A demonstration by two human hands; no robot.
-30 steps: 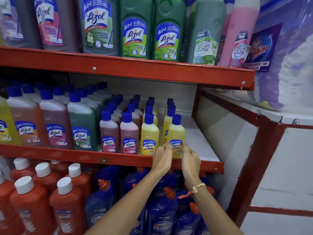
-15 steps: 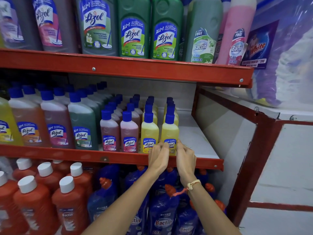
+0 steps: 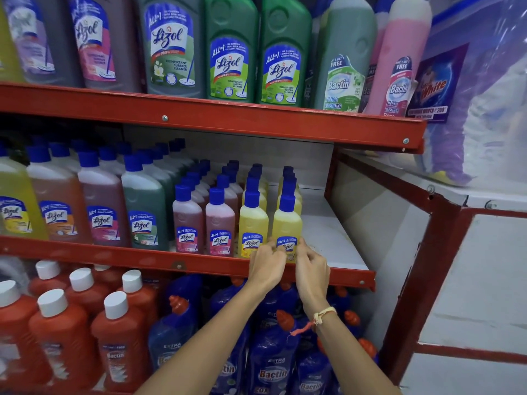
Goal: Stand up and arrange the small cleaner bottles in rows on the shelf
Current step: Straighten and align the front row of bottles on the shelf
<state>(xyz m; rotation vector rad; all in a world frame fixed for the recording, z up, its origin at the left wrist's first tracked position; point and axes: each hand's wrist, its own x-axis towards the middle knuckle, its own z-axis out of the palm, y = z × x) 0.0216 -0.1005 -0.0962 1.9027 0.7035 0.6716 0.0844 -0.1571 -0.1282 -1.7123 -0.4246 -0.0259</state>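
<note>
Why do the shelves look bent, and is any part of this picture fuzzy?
Head view: the wide-angle lens bows the red upper shelf; the big bottles at the top left smear softly; both hands and the front yellow bottle stay fairly sharp; the plastic sheet at right is hazy and shiny.

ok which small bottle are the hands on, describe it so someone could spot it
Find the middle red shelf, then the four rows of small blue-capped bottles right of the big ones. It is the front yellow bottle of the rightmost row, at the shelf edge. Alone among them, it has bare white shelf on its right and both hands at its label.
</note>
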